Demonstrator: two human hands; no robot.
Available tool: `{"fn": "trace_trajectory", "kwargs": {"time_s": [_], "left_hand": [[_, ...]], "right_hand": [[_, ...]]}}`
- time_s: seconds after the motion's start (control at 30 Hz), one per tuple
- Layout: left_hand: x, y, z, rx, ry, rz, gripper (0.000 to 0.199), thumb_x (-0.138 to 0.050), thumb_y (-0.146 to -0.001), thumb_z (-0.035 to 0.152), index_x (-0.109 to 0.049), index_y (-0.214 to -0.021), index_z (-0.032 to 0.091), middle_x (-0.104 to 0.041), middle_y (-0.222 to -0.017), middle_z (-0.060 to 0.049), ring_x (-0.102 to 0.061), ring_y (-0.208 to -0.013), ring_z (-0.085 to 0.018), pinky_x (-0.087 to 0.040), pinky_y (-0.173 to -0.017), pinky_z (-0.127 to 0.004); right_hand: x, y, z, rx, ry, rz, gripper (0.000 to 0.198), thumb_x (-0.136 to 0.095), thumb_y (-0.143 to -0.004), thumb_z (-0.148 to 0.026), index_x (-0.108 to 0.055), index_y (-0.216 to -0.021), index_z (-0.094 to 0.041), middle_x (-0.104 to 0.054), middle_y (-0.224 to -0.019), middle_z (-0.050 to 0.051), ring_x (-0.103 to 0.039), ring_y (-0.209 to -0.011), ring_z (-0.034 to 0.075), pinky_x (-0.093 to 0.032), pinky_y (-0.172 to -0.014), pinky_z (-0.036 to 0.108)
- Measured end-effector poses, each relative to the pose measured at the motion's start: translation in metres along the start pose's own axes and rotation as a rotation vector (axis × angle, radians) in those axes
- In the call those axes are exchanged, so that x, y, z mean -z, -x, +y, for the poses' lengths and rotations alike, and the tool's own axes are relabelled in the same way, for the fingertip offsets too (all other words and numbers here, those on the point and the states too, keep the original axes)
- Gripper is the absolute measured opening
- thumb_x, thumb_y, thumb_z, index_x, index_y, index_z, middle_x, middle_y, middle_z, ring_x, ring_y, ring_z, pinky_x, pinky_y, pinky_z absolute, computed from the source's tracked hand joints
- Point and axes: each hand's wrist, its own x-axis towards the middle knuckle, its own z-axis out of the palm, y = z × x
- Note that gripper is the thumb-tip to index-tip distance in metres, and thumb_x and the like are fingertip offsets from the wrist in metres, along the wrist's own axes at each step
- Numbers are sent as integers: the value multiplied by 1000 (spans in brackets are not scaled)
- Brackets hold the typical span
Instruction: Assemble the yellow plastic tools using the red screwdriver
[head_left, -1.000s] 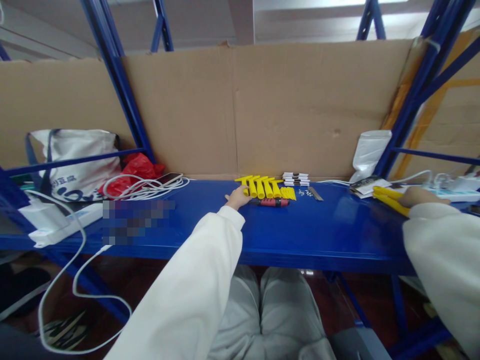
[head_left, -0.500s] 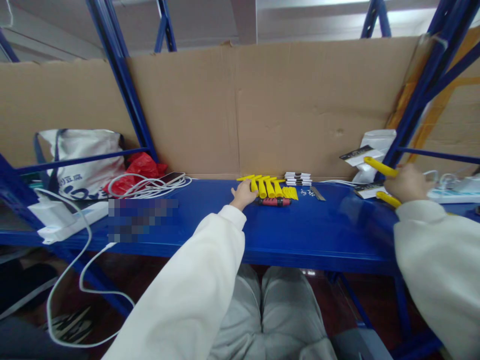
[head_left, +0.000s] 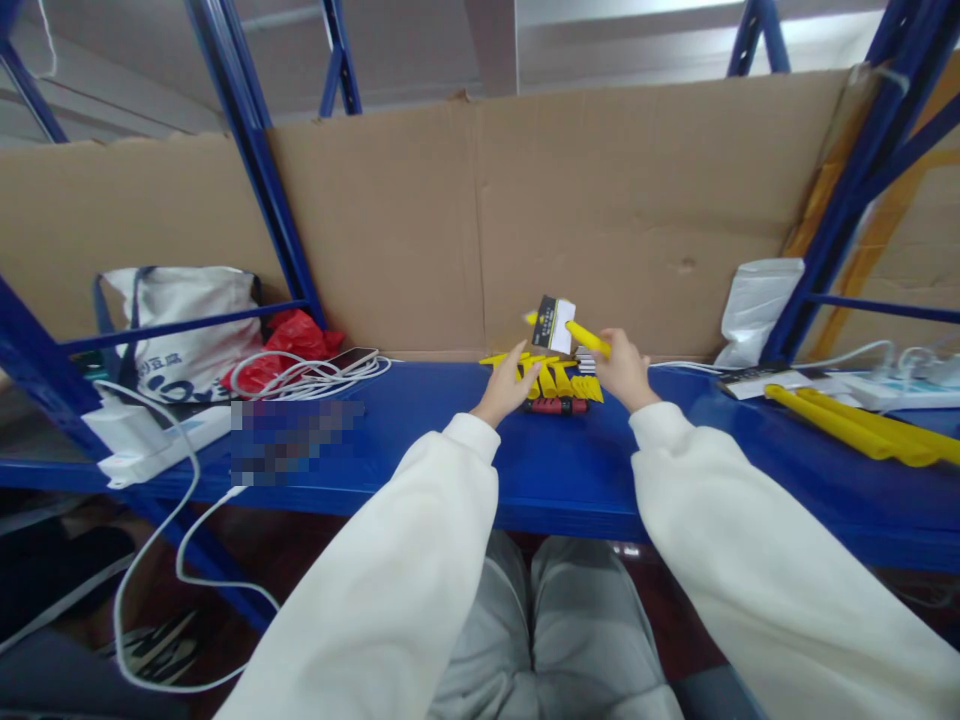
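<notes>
My right hand (head_left: 627, 368) is closed round the yellow handle of a scraper (head_left: 588, 338), raised above the table in front of the cardboard. A black-and-white card (head_left: 553, 324) hangs on it and hides part of its head. Close by on the left, my left hand (head_left: 504, 388) has its thumb and fingers apart, with nothing seen in them. It is just in front of a row of yellow T-shaped tools (head_left: 547, 382), which it partly covers. Yellow flat pieces (head_left: 588, 389), a red-and-black tool (head_left: 556, 406) and a white stack (head_left: 586, 361) lie beside that row.
Long yellow handles (head_left: 862, 425) and black-and-white cards (head_left: 750, 382) lie at the right. A white pouch (head_left: 759, 310) leans by the blue post. At the left are coiled white cables (head_left: 322, 375), a red plastic bag (head_left: 296, 340) and a cloth bag (head_left: 180, 330).
My right hand has come from the far right to the middle with one yellow scraper and its card. My left hand has drawn slightly towards me, and its fingers have spread.
</notes>
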Motion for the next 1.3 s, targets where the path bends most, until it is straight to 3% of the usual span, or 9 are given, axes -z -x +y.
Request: {"fn": "trace_trajectory", "kwargs": {"time_s": [0.13,0.37,0.5,0.63,0.83,1.0,1.1,1.2,1.3], "left_hand": [[-5,1,2,10,23,-84,48,-74,-90,28,-68,-137,18,-64,-152,-16,-56,-147,-32,-34,-129,-47],[-14,-1,-3,-26,245,-63,67,-79,-90,30,-51,-150,20,-66,-148,-19,-61,-142,-32,-39,-126,-52],[-19,-2,-5,-4,277,-97,43,-75,-94,36,-61,-130,19,-75,-131,-18,-73,-124,-32,-52,-114,-56],[-20,-1,-4,-58,155,-168,32,-71,-95,36,-69,-121,18,-75,-131,-17,-71,-125,-33,-50,-115,-54],[-20,1,0,20,115,-202,42,-60,-100,42,-71,-134,20,-75,-137,-12,-64,-136,-33,-44,-121,-52],[-19,1,7,153,251,-145,32,-63,-99,42,-79,-118,21,-81,-120,-9,-73,-119,-32,-54,-110,-51],[-19,1,12,215,405,-91,24,-70,-95,40,-81,-104,20,-83,-105,-8,-76,-109,-31,-58,-103,-48],[-19,0,17,259,499,-17,17,-75,-91,35,-80,-95,19,-82,-101,-7,-76,-108,-29,-58,-102,-43],[-16,-2,20,282,524,86,14,-73,-91,32,-79,-93,19,-82,-102,-5,-76,-109,-26,-58,-101,-39]], "right_hand": [[-10,15,7,102,63,-109,43,-58,-91,-21,-63,-134,-20,-72,-128,19,-65,-125,39,-44,-105,58],[-19,13,17,139,-18,-106,46,-62,-89,-25,-62,-135,-21,-74,-124,17,-69,-121,38,-50,-102,56],[-22,15,13,158,-78,-140,47,-64,-88,-24,-60,-135,-20,-75,-125,18,-70,-119,36,-52,-104,54],[-25,15,14,181,-156,-164,49,-65,-87,-24,-59,-135,-20,-74,-127,18,-70,-119,36,-53,-105,56],[-37,11,21,217,-419,-210,64,-69,-83,-27,-53,-145,-19,-75,-120,15,-73,-112,32,-53,-108,56],[-39,12,17,122,-716,-292,78,-81,-74,-34,-53,-145,-20,-78,-97,6,-75,-97,28,-60,-96,49],[-30,16,6,-26,-840,-382,69,-85,-72,-38,-59,-134,-22,-75,-83,0,-74,-81,23,-63,-79,40],[-19,18,-3,-139,-914,-403,37,-85,-75,-35,-64,-103,-23,-73,-78,-1,-71,-71,18,-60,-65,30],[-11,18,-8,-223,-940,-390,30,-84,-78,-36,-58,-80,-23,-69,-69,-3,-64,-58,14,-52,-51,22]]}}
